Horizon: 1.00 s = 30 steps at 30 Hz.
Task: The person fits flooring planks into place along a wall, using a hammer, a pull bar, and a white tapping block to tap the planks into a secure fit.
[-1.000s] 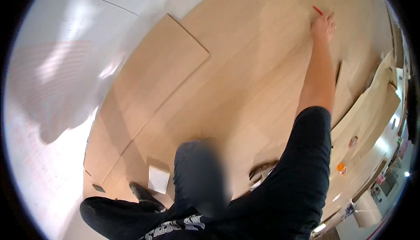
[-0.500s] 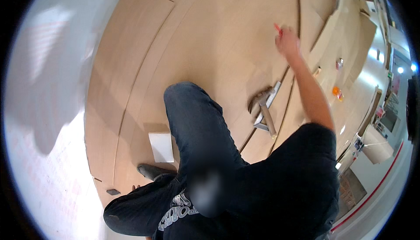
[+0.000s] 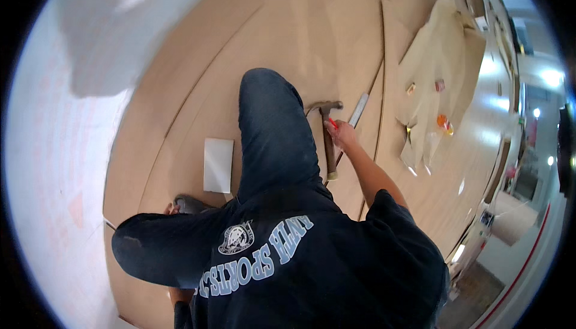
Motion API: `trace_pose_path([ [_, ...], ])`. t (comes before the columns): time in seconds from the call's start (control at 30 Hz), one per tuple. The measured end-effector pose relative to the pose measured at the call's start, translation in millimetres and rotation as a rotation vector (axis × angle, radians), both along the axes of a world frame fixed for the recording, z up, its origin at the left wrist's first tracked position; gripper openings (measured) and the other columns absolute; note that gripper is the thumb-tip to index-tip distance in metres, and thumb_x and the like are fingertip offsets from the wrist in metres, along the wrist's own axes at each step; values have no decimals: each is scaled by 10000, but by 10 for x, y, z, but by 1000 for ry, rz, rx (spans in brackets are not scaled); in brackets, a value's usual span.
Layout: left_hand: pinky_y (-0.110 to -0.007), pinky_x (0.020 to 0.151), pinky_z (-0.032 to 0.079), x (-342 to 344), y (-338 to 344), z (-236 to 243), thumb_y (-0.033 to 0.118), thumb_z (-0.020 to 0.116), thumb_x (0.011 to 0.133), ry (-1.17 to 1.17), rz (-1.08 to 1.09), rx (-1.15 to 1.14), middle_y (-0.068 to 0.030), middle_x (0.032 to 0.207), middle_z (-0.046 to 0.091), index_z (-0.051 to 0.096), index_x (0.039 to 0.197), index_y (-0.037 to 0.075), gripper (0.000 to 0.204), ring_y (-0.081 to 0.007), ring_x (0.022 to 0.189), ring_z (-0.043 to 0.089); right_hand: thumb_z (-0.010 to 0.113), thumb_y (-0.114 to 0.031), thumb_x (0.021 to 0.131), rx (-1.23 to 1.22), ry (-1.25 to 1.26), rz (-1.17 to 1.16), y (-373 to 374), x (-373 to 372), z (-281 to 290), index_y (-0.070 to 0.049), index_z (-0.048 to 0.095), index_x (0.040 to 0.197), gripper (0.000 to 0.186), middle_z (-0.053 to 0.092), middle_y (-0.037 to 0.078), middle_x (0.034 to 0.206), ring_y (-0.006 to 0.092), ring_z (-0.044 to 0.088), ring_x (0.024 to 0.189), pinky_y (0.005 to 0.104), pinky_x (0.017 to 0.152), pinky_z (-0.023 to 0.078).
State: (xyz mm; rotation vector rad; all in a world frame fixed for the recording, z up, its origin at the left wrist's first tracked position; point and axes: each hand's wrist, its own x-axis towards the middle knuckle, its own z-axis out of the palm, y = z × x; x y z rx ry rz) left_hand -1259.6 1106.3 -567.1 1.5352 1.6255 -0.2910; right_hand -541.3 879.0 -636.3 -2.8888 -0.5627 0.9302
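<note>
My right hand (image 3: 341,135) is closed round the handle of a claw hammer (image 3: 329,149), just below its head. A slim red pencil-like stick (image 3: 333,123) also pokes out between those fingers; its exact kind is unclear. Beside the hand, a metal straightedge or square (image 3: 359,110) lies on the wood board (image 3: 288,47), partly covered by my hand. Of my left hand (image 3: 173,209), only a little skin shows past my folded leg, next to a grey shoe; its fingers are mostly hidden.
A white rectangular block (image 3: 218,165) sits left of my raised knee. To the right, torn brown paper (image 3: 441,59) carries a small red box (image 3: 440,84) and an orange item (image 3: 444,124). Long seams run between the boards. A pale wall or sheet (image 3: 66,149) borders them at left.
My right hand has come back toward me from the far boards, with the red stick, onto the hammer. The hammer has turned and shifted left off the metal straightedge. My view has shifted too.
</note>
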Motion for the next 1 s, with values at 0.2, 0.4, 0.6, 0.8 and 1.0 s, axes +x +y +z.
trace_pose_path([
  [0.2, -452, 1025, 469, -444, -567, -318, 290, 594, 1007, 66, -18, 99, -204, 1376, 584, 517, 1472, 80, 516, -338, 1243, 581, 534, -290, 954, -288, -167, 451, -431, 371, -1001, -101, 584, 1352, 443, 719, 238, 1028, 421, 706, 885, 529, 786, 539],
  [0.4, -446, 1018, 473, -64, -521, -506, 277, 604, 999, -17, -7, 94, -205, 1362, 591, 525, 1464, 74, 513, -338, 1226, 591, 595, -395, 944, 89, -84, 1435, -877, 1642, -1502, -95, 605, 1312, 475, 647, 230, 1191, 445, 622, 1071, 671, 941, 412],
  [0.6, -441, 1012, 477, 153, -236, -212, 264, 615, 991, 4, 208, 264, -207, 1348, 598, 533, 1455, 69, 510, -337, 1210, 601, 555, -249, 1011, 233, -88, 802, 924, 1665, -649, 15, 658, 1205, 343, 710, 243, 1060, 365, 696, 898, 495, 781, 545],
  [0.8, -523, 1149, 335, 105, -1267, -717, 206, 583, 960, 429, 433, 432, -192, 1540, 394, 459, 1498, 88, 564, -389, 1423, 381, 624, -186, 1008, 746, 52, 875, 3302, -1075, 2179, 84, 632, 1265, 374, 714, 186, 1120, 276, 661, 1032, 382, 929, 499],
  [1.0, -499, 1135, 360, 64, -292, 242, 133, 565, 925, -99, 606, 550, -194, 1434, 528, 460, 1483, 75, 570, -360, 1365, 480, 668, -225, 996, 615, 591, 1166, 4494, -3327, 2124, 31, 698, 1123, 288, 683, 45, 918, 129, 595, 835, 306, 761, 458],
])
